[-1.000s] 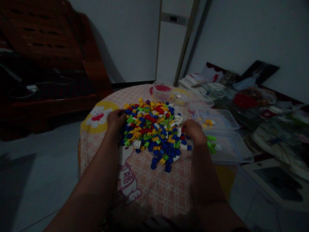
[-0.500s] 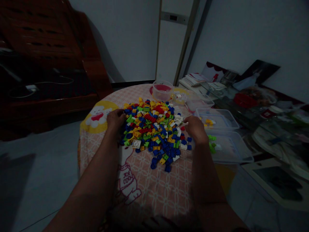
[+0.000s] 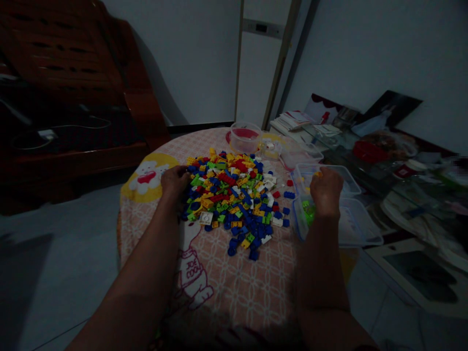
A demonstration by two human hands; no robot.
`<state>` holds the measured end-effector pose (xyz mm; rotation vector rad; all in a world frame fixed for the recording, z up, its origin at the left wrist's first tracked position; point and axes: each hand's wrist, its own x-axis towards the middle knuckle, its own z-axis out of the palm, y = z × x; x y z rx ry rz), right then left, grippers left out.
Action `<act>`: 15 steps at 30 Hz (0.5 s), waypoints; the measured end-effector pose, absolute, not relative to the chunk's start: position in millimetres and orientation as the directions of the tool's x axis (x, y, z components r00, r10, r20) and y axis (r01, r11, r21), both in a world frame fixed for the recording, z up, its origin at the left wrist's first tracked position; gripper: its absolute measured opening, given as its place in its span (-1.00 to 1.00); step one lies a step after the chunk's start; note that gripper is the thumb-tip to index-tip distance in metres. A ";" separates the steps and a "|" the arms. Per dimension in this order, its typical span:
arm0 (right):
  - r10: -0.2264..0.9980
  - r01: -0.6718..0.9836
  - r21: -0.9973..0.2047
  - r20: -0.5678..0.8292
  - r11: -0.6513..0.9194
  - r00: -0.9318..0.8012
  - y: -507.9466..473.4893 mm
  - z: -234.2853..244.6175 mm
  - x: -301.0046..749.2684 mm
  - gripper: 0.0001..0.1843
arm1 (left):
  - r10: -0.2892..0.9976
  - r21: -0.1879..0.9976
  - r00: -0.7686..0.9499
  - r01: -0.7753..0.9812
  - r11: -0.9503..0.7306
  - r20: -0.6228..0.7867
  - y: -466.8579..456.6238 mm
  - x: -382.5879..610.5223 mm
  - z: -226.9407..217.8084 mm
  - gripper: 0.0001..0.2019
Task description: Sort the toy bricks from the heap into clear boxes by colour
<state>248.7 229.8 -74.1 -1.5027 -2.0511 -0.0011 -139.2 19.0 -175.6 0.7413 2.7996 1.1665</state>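
Note:
A heap of toy bricks (image 3: 228, 195) in blue, yellow, red, green and white lies on the round table's patterned cloth (image 3: 252, 292). At the heap's left edge rests my left hand (image 3: 175, 181), its fingers loosely bent and apart, touching the bricks there; no held brick shows. My right hand (image 3: 327, 190) is over the clear plastic trays at the right, fingers pinched, with a yellow toy brick (image 3: 318, 174) at the fingertips. Green bricks (image 3: 309, 211) lie in the near tray (image 3: 360, 234). The far tray (image 3: 347, 178) is partly hidden behind my right hand.
A round clear tub (image 3: 245, 138) and a clear lidded box (image 3: 302, 152) stand at the table's back. To the right, a glass side table holds papers (image 3: 292, 120), a red item (image 3: 371, 152) and bags. A wooden bench (image 3: 73, 97) is at the left.
My right hand has moved right, from the heap's right edge to over the trays. A blue brick and a red one show where it was. My left hand has stayed put.

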 end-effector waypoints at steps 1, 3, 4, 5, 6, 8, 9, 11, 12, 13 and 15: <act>0.867 0.865 -0.345 0.464 0.365 -0.181 230.5 -74.7 249.7 -0.51 | 0.432 0.676 -0.887 0.418 0.607 0.162 18.7 -138.8 -175.5 -0.57; 0.866 0.850 -0.351 0.453 0.393 -0.213 229.6 -75.5 247.0 -0.49 | 0.426 0.681 -0.890 0.413 0.605 0.161 18.1 -137.4 -174.8 -0.57; 0.864 0.840 -0.346 0.436 0.418 -0.251 227.8 -75.8 243.1 -0.51 | 0.425 0.685 -0.891 0.410 0.603 0.159 17.8 -136.6 -174.2 -0.57; 0.859 0.825 -0.340 0.416 0.451 -0.299 225.2 -76.3 237.6 -0.54 | 0.425 0.689 -0.892 0.407 0.600 0.156 17.5 -135.7 -173.5 -0.56; 0.849 0.805 -0.334 0.394 0.490 -0.353 221.7 -77.2 230.7 -0.57 | 0.427 0.694 -0.891 0.406 0.595 0.156 17.1 -135.0 -172.9 -0.56; 0.815 0.757 -0.322 0.343 0.569 -0.466 212.5 -80.9 214.0 -0.60 | 0.430 0.697 -0.890 0.406 0.590 0.154 16.6 -133.9 -171.7 -0.55; 0.794 0.733 -0.314 0.314 0.604 -0.520 207.2 -83.9 205.0 -0.60 | 0.432 0.696 -0.889 0.408 0.591 0.154 16.5 -133.8 -171.2 -0.55; 0.754 0.700 -0.282 0.251 0.657 -0.607 196.3 -92.0 188.0 -0.62 | 0.435 0.688 -0.887 0.411 0.597 0.153 16.6 -134.1 -170.6 -0.56; 0.740 0.694 -0.258 0.213 0.672 -0.637 191.2 -96.7 180.6 -0.63 | 0.434 0.684 -0.888 0.410 0.603 0.149 16.8 -134.6 -170.6 -0.56; 0.730 0.694 -0.230 0.174 0.683 -0.661 186.8 -101.5 174.2 -0.64 | 0.432 0.681 -0.890 0.407 0.608 0.147 17.0 -135.1 -170.7 -0.56; 0.720 0.701 -0.173 0.102 0.692 -0.686 180.4 -110.9 164.7 -0.64 | 0.430 0.677 -0.891 0.406 0.613 0.144 17.5 -136.2 -171.5 -0.56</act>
